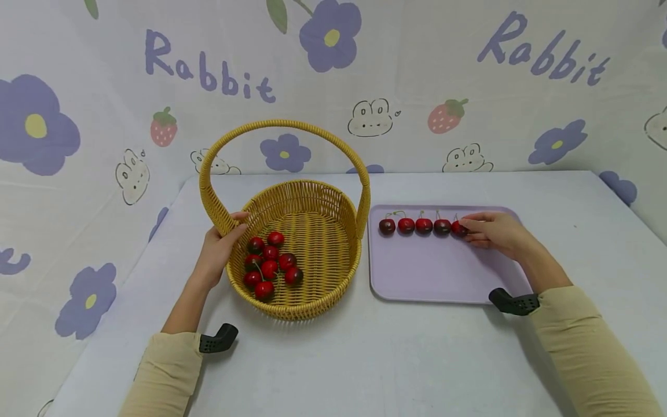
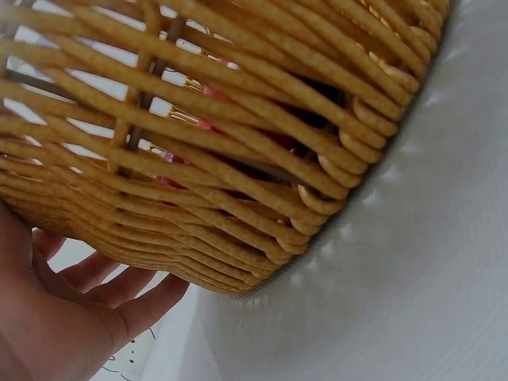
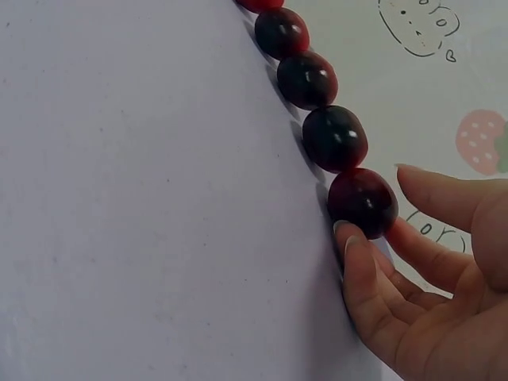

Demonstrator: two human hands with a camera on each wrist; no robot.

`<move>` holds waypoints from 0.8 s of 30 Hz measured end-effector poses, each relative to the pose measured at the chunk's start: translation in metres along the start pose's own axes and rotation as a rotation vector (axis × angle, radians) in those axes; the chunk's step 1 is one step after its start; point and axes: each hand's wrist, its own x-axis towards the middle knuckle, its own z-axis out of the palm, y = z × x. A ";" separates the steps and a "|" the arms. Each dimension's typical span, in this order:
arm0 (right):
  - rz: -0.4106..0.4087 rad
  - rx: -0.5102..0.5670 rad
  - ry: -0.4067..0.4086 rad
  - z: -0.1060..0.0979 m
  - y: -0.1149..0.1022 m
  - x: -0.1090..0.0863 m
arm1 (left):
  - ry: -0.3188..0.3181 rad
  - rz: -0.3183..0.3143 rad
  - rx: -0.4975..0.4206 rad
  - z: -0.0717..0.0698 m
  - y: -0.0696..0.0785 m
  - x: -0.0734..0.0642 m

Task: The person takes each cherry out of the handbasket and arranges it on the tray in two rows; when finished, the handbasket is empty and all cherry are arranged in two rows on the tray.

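My left hand grips the side of the yellow wicker basket by its rim, close to the foot of the tall handle. In the left wrist view its fingers lie against the outside of the weave. Several dark red cherries are gathered in the basket's left half. On the lilac tray, several more cherries form a row along the far edge, stems pointing away. At the row's right end, my right hand holds the last cherry with its fingertips, beside its neighbour.
A pale cloth covers the table. Behind it hangs a white curtain printed with flowers, rabbits and strawberries. The basket's handle arches high above it. Black wrist cameras sit at both sleeves.
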 end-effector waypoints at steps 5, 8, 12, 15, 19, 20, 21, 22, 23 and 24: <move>-0.010 0.023 0.009 0.000 0.001 0.000 | 0.000 0.002 0.003 0.000 0.000 0.000; -0.014 0.008 0.018 0.000 0.002 0.001 | 0.001 0.001 0.006 0.000 0.000 0.000; -0.015 -0.004 0.026 0.001 0.002 0.001 | 0.002 0.001 0.006 0.000 0.001 0.000; -0.020 -0.020 0.032 0.001 0.001 0.000 | 0.003 0.000 0.006 0.000 0.000 0.000; -0.008 -0.085 0.054 -0.001 -0.001 -0.001 | 0.004 0.002 0.005 0.000 -0.001 0.001; -0.001 -0.104 0.060 -0.001 -0.002 -0.002 | 0.004 0.004 0.005 0.000 -0.001 0.001; 0.010 -0.121 0.068 -0.001 -0.003 -0.003 | 0.004 0.005 0.004 0.000 -0.001 0.001; 0.022 -0.135 0.079 -0.002 -0.004 -0.004 | 0.004 0.006 0.003 0.000 -0.001 0.001; 0.032 -0.149 0.085 -0.002 -0.006 -0.005 | 0.003 0.008 0.002 0.000 -0.001 0.001; 0.038 -0.159 0.091 -0.002 -0.007 -0.006 | 0.003 0.008 0.002 0.000 -0.001 0.001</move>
